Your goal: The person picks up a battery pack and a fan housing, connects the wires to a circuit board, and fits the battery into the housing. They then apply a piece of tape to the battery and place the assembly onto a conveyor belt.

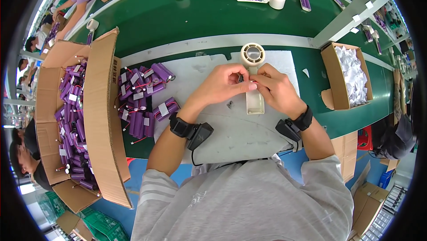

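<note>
A white plastic device housing [255,103] lies on a grey foam mat [218,129], its round, vented head [253,54] pointing away from me and its hollow handle toward me. Over the upper part of that handle my two hands meet, fingertips almost touching. My left hand [223,83] is closed in a pinch with thumb and index finger. Opposite it, my right hand [279,89] pinches too. Whatever sits between the fingers is small and hidden, so I cannot make it out. A small dark bit [230,104] rests on the mat beside the handle.
Purple battery packs [138,94] with wires are heaped left of the mat, beside a cardboard box [101,107] full of more. At right stands a box of white paper pieces [351,74]. Beyond a pale rail, similar white devices [276,0] lie on the green surface. Other people work at left.
</note>
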A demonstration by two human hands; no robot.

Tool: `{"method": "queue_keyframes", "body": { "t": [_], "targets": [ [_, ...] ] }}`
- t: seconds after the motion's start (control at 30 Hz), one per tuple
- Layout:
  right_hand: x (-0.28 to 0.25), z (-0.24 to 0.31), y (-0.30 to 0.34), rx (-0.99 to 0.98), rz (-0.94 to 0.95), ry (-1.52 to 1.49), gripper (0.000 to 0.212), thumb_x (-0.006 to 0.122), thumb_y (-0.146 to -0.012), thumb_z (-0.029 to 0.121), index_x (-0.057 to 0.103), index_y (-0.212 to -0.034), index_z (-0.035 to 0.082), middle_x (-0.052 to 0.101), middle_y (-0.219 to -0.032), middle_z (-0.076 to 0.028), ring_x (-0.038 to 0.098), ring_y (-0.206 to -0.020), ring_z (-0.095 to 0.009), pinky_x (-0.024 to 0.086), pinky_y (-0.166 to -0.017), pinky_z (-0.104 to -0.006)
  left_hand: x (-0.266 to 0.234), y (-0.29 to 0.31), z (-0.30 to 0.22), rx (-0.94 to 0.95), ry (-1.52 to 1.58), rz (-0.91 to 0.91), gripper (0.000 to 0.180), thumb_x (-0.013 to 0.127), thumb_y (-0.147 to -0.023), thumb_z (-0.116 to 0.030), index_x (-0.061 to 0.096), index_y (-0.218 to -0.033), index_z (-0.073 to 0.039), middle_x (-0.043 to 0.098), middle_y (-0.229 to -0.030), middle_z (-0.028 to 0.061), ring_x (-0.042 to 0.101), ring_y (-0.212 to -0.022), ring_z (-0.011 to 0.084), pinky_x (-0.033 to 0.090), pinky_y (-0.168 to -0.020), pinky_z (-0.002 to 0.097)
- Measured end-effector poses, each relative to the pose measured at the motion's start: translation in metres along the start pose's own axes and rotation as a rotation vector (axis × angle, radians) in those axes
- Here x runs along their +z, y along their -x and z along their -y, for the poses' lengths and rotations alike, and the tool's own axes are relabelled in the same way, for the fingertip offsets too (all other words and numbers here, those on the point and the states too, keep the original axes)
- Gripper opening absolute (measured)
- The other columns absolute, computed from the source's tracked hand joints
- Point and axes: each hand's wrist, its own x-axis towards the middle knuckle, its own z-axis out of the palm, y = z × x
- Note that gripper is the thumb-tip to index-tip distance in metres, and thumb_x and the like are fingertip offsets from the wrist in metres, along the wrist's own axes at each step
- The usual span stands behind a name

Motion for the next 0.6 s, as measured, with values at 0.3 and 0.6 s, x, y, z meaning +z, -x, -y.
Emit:
{"method": "queue_keyframes", "body": {
  "t": [0.3,0.6],
  "targets": [
    [0.0065,-0.0014,-0.0036,0.044,-0.119,-0.045,0.014,0.067,-0.077,-0.002,0.064,-0.09,0.001,0.057,-0.09,-0.009,0.059,-0.067,-0.022,0.05,-0.059,-0.0306,0.0042,-0.0013,-0.0027,-0.079,0.064,-0.053,0.025,0.058,-0.095,-0.02,0.06,-0.084,0.002,0.062,-0.08,0.004,0.059,-0.068,0.0093,0.048,-0.059,0.0242],
    [0.0038,-0.0045,-0.0044,0.083,-0.173,-0.017,0.017,0.075,-0.073,0.002,0.063,-0.085,0.002,0.059,-0.09,-0.007,0.06,-0.062,-0.019,0.05,-0.056,-0.0282,0.0067,-0.0033,0.0038,-0.109,0.069,-0.14,0.036,0.058,-0.095,-0.027,0.063,-0.078,0.004,0.064,-0.07,0.0046,0.059,-0.058,0.0099,0.048,-0.053,0.0248]
  ]
}}
